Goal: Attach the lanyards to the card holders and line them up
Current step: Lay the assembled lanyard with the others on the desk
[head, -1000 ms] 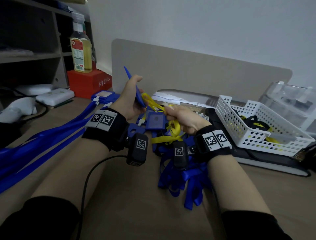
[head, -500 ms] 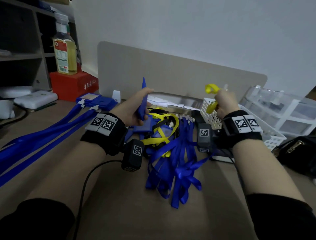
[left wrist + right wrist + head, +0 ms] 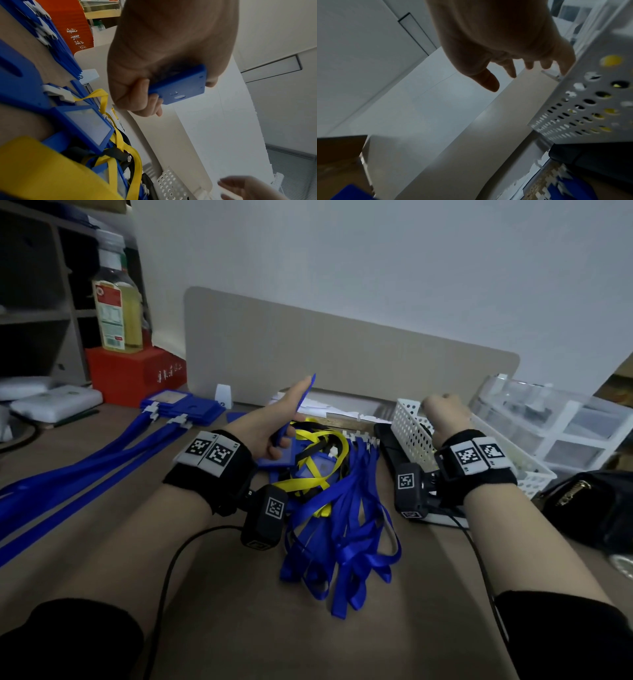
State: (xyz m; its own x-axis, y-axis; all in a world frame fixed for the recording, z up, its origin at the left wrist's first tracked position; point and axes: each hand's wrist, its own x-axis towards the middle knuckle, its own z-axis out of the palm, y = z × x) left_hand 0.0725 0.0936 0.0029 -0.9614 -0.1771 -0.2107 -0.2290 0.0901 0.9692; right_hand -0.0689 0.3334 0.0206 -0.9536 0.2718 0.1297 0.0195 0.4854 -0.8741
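Left wrist view: fingers [image 3: 150, 100] and thumb of the left hand [image 3: 274, 422] clamp 1 flat blue plastic card holder [image 3: 181, 88], raised edge-on above the heap, no strap on it. Right hand [image 3: 442, 414] is over the near corner of the white perforated plastic basket [image 3: 409, 433]; in the right wrist view its fingers [image 3: 511, 69] hang loose, spread, holding nothing.

Step in hand, as I judge it: 1 holder picked, lanyard not yet chosen. Next move calls for the right hand to draw a single strap out of the tangle by its white clip end and bring that to the holder's slot (snagging neighbours looks likely).

Counts:
- blue ribbon lanyards [image 3: 346, 525], loose heap between the forearms: too tangled to count.
- yellow ribbon lanyards [image 3: 317, 474], knotted with black ones on top: at least 1.
- finished holders with straps [image 3: 178, 407], far left on the brown desk [image 3: 239, 628]: stacked, at least 2 clips show.
- more yellow seen through the basket's holes.
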